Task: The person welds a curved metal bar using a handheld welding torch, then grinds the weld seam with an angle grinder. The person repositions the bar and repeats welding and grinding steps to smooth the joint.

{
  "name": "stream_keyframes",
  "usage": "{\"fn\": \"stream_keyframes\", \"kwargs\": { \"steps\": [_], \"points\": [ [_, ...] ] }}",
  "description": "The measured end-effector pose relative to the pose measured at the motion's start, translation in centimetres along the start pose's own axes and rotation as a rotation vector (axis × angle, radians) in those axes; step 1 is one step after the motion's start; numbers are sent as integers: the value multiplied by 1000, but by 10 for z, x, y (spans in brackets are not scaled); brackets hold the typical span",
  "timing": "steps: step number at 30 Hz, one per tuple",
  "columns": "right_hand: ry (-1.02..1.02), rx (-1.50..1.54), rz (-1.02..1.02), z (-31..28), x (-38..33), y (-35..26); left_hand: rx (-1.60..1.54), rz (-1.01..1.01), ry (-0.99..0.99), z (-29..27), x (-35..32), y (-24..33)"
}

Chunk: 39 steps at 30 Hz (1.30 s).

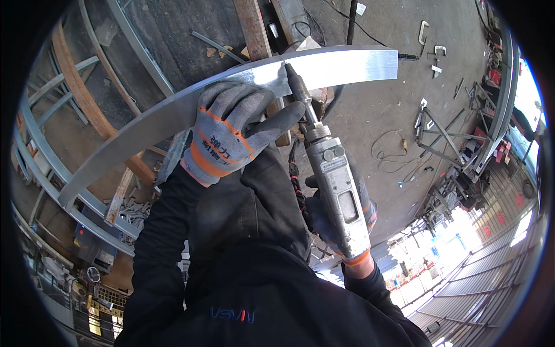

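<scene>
A long curved metal bar (352,65), shiny at its right end and duller to the left, arcs across the view. My left hand (231,130), in a grey and orange work glove, grips the bar near its middle, fingers bent over it. The left thumb stretches right, close to the nozzle of a silver handheld welding gun (341,191). My gloved right hand (324,217) is wrapped round the gun's body, which partly hides the fingers. The gun's dark tip points at the bar's surface, touching or very near it. No spark or glow shows at the tip.
Under the bar stands a rusty steel beam (252,26). Curved metal frames (81,95) fill the left side. Clamps (424,33) and a loose cable (384,153) lie on the concrete floor at right, near a metal stand (448,136). A bin of metal offcuts (134,214) sits lower left.
</scene>
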State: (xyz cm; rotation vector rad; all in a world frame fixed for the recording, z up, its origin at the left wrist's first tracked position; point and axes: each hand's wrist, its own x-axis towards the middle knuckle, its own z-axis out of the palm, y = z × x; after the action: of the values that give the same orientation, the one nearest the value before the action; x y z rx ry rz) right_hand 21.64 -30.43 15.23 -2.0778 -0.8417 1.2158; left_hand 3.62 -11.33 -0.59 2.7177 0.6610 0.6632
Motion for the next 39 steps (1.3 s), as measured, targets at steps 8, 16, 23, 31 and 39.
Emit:
{"fn": "stream_keyframes", "kwargs": {
  "steps": [8,16,23,31,39],
  "points": [
    [33,244,96,-1,-2,6,17,8,3,1,0,0],
    [28,181,197,0,-1,-16,6,-21,14,5,-4,1],
    [-19,63,57,-1,-1,-6,2,-39,53,4,0,2],
    [-44,68,74,-6,-7,-2,-34,-56,90,2,6,5],
    [-59,65,70,-10,-13,2,-132,1,19,-9,6,-8]
  ]
}}
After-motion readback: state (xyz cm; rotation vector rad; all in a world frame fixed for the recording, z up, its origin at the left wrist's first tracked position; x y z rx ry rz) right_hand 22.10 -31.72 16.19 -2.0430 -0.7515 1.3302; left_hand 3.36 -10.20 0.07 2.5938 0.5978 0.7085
